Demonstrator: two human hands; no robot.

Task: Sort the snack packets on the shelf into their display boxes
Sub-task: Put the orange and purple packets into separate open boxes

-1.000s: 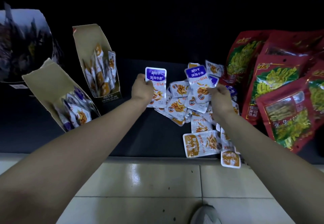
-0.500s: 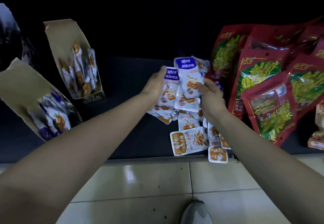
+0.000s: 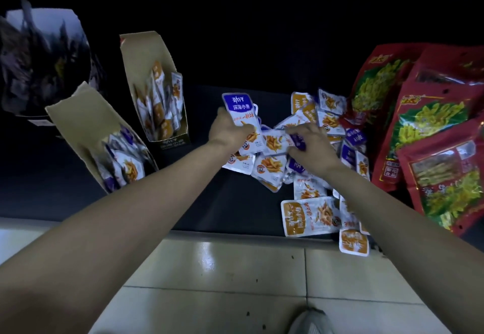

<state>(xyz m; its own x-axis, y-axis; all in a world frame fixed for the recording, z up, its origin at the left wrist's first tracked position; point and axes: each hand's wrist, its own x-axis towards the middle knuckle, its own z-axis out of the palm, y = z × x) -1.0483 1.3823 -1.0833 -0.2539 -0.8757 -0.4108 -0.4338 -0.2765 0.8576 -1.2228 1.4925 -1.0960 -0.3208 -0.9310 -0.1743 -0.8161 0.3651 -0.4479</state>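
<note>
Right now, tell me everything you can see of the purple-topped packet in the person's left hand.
The purple-topped packet is a flat, glossy sachet, plastic by its look: purple band with white characters at the far end, white body with orange-red writing, pictured orange snack pieces and a round logo. It is tilted, band away from the person. The left hand grips its lower left side, fingers curled over the front. Another packet's edge shows behind it. Its lower end overlaps the pile of loose packets.

left grip point(image 3: 230, 132): now holds both purple packets point(image 3: 239, 113) | right grip point(image 3: 311, 148): down onto pile point(image 3: 269, 168)
</note>
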